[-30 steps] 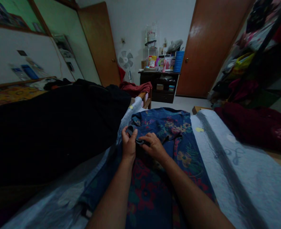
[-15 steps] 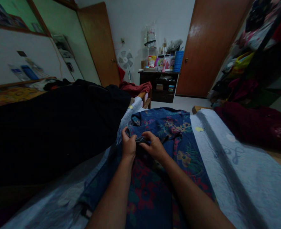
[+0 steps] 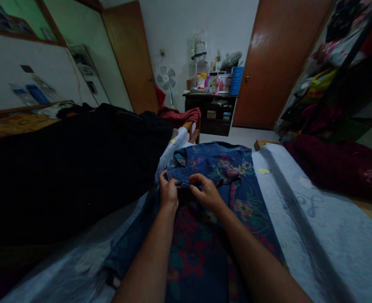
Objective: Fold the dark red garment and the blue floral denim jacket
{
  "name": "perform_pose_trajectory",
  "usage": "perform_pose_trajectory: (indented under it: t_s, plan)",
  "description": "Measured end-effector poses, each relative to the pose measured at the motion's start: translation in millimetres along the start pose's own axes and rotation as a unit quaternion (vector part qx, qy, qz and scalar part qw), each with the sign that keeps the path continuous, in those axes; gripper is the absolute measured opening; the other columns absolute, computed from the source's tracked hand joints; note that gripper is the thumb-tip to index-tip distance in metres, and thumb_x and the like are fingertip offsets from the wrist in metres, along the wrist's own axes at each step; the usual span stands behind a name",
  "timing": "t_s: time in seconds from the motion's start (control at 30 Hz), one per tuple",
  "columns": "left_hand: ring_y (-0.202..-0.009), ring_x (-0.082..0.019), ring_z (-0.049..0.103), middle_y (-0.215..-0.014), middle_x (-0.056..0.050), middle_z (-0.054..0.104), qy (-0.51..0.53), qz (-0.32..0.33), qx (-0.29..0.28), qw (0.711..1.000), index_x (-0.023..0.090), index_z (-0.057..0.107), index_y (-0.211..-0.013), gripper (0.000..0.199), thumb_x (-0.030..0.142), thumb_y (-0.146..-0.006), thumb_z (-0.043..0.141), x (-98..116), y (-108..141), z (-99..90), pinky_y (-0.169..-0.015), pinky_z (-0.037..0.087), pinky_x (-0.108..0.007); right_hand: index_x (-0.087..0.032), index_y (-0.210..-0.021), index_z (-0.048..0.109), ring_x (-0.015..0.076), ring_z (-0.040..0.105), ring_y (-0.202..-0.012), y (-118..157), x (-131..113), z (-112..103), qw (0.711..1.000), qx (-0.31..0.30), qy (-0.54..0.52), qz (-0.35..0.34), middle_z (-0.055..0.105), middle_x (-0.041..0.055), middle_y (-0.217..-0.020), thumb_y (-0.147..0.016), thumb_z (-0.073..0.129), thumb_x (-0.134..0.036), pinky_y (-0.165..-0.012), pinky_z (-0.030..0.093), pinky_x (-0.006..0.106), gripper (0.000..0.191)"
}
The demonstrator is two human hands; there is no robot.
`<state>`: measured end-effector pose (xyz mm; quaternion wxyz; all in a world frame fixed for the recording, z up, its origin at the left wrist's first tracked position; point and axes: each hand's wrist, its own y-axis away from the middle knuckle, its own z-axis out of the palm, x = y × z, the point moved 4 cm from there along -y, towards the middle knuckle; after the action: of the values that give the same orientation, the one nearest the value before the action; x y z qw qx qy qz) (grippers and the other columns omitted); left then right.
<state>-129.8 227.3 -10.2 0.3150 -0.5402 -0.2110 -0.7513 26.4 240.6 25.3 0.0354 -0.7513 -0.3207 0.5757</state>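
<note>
A blue denim garment with a floral print (image 3: 245,206) lies spread on the bed. Near its upper left part, my left hand (image 3: 168,191) is closed on a folded edge of the cloth, thumb on top. My right hand (image 3: 204,191) pinches the same edge a little to the right, with thumb and forefinger at the cloth. Between the two hands the edge is slightly raised, with dark shadow beneath it.
Black cloth (image 3: 78,168) is heaped at the left on the pale bed sheet (image 3: 318,210). A maroon garment (image 3: 337,168) lies at the right. Beyond the bed stand a fan (image 3: 167,78) and a dark cabinet (image 3: 209,126); a red cloth (image 3: 182,115) hangs nearby.
My left hand has shifted slightly left along the edge, with its thumb moved left. The stretch of edge between my hands lies straighter and a bit wider.
</note>
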Motion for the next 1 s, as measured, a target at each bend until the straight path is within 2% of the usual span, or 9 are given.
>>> perform_pose_trajectory:
  t_s: [0.1, 0.17, 0.3, 0.57, 0.67, 0.77, 0.9, 1.0]
  plan:
    - [-0.067, -0.013, 0.058, -0.084, 0.001, 0.057, 0.041, -0.078, 0.022, 0.996, 0.025, 0.047, -0.114, 0.06, 0.014, -0.056, 0.052, 2.0, 3.7, 2.4, -0.065, 0.05, -0.028, -0.019, -0.1, 0.062, 0.0169, 0.063, -0.085, -1.7, 6.6, -6.3, 1.0, 0.017, 0.0, 0.008, 0.067, 0.0016, -0.091, -0.078, 0.051, -0.019, -0.082, 0.049, 0.031, 0.025]
    - [-0.066, -0.013, 0.058, -0.083, 0.002, 0.057, 0.058, -0.102, 0.03, 0.993, 0.026, 0.046, -0.113, 0.059, 0.015, -0.056, 0.052, 3.8, 5.3, 3.5, -0.065, 0.052, -0.029, -0.02, -0.098, 0.063, 0.0177, 0.063, -0.087, -2.5, 10.3, -10.3, 0.999, 0.021, 0.021, 0.012, 0.068, 0.0021, -0.092, -0.073, 0.048, -0.013, -0.085, 0.049, 0.033, 0.03]
    - [-0.066, -0.014, 0.059, -0.083, 0.002, 0.056, 0.071, -0.115, 0.053, 0.989, 0.025, 0.048, -0.107, 0.052, 0.015, -0.056, 0.052, 3.7, 5.2, 1.6, -0.063, 0.053, -0.031, -0.019, -0.099, 0.063, 0.0209, 0.06, -0.096, -2.2, 10.9, -14.9, 0.995, 0.023, 0.092, -0.017, 0.068, 0.0048, -0.099, -0.066, 0.049, -0.008, -0.091, 0.047, 0.037, 0.038]
    - [-0.064, -0.013, 0.06, -0.076, 0.004, 0.057, 0.078, -0.113, 0.052, 0.989, 0.024, 0.052, -0.101, 0.046, 0.013, -0.057, 0.054, 1.2, 3.3, 0.7, -0.066, 0.055, -0.032, -0.021, -0.099, 0.064, 0.0202, 0.058, -0.093, -1.4, 11.7, -10.3, 0.99, 0.012, 0.139, -0.039, 0.067, 0.0045, -0.096, -0.078, 0.053, -0.011, -0.087, 0.046, 0.036, 0.025]
    - [-0.068, -0.013, 0.061, -0.08, 0.004, 0.06, 0.057, -0.097, 0.063, 0.992, 0.022, 0.054, -0.103, 0.046, 0.012, -0.059, 0.058, 3.4, 3.4, -0.8, -0.074, 0.054, -0.033, -0.021, -0.094, 0.066, 0.0195, 0.059, -0.09, -1.5, 11.3, -9.9, 0.989, 0.003, 0.145, -0.042, 0.068, 0.0036, -0.092, -0.078, 0.051, -0.007, -0.085, 0.046, 0.035, 0.026]
    - [-0.08, -0.015, 0.064, -0.09, 0.001, 0.064, 0.026, -0.061, 0.067, 0.996, 0.022, 0.054, -0.11, 0.05, 0.012, -0.062, 0.062, 8.0, 3.0, -2.6, -0.084, 0.052, -0.034, -0.021, -0.088, 0.068, 0.0184, 0.061, -0.087, -0.7, 11.1, -6.1, 0.989, -0.039, 0.137, -0.042, 0.069, 0.0026, -0.088, -0.078, 0.05, -0.005, -0.084, 0.047, 0.033, 0.026]
    - [-0.091, -0.019, 0.066, -0.099, -0.003, 0.067, -0.006, -0.023, 0.004, 1.0, 0.023, 0.054, -0.116, 0.053, 0.009, -0.065, 0.06, 12.3, -0.5, -1.1, -0.09, 0.051, -0.038, -0.021, -0.087, 0.069, 0.0169, 0.063, -0.083, 1.7, 15.4, 2.2, 0.987, -0.102, 0.122, -0.031, 0.07, 0.0015, -0.087, -0.077, 0.05, -0.004, -0.079, 0.049, 0.03, 0.028]
    - [-0.107, -0.021, 0.062, -0.11, -0.004, 0.065, -0.069, 0.051, -0.009, 0.996, 0.024, 0.055, -0.116, 0.056, 0.003, -0.065, 0.058, 19.7, -2.8, -3.9, -0.1, 0.046, -0.039, -0.021, -0.091, 0.068, 0.0183, 0.062, -0.088, 2.0, 18.5, 0.1, 0.985, -0.062, 0.157, -0.037, 0.068, 0.0034, -0.091, -0.076, 0.05, -0.004, -0.084, 0.048, 0.032, 0.029]
